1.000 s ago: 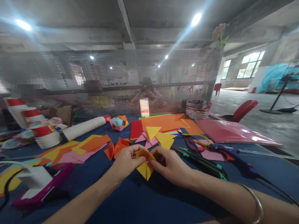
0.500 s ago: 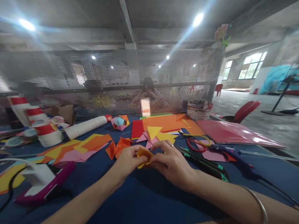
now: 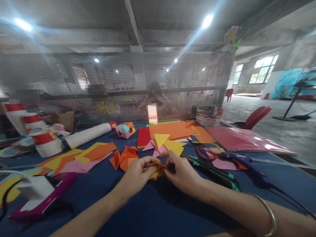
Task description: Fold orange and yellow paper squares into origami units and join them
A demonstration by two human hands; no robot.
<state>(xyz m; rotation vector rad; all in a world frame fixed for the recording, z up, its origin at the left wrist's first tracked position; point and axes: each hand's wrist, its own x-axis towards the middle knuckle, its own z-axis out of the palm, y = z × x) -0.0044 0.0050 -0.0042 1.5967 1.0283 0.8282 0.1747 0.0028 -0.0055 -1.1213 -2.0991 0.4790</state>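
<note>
A small folded yellow paper (image 3: 157, 171) is held just above the blue table. My left hand (image 3: 140, 172) pinches it from the left, thumb on the near side. From the right, my right hand (image 3: 181, 169) grips its other edge between thumb and fingers. Behind the hands lie folded orange paper pieces (image 3: 128, 158), and a yellow triangle (image 3: 161, 139) rests on pink folded pieces (image 3: 148, 145).
Scissors (image 3: 212, 148), a green-black cutter (image 3: 217, 174) and a blue glue gun (image 3: 256, 169) lie right. Stacked paper cups (image 3: 48, 143), loose sheets (image 3: 86, 158) and a purple power strip (image 3: 46, 204) sit left. A basket (image 3: 209, 117) stands behind; people show through the mesh (image 3: 123, 79).
The yellow paper has been turned flatter and shifted slightly right. My right fingers have closed in on its edge. The whole view has moved a little, so the surroundings sit further left.
</note>
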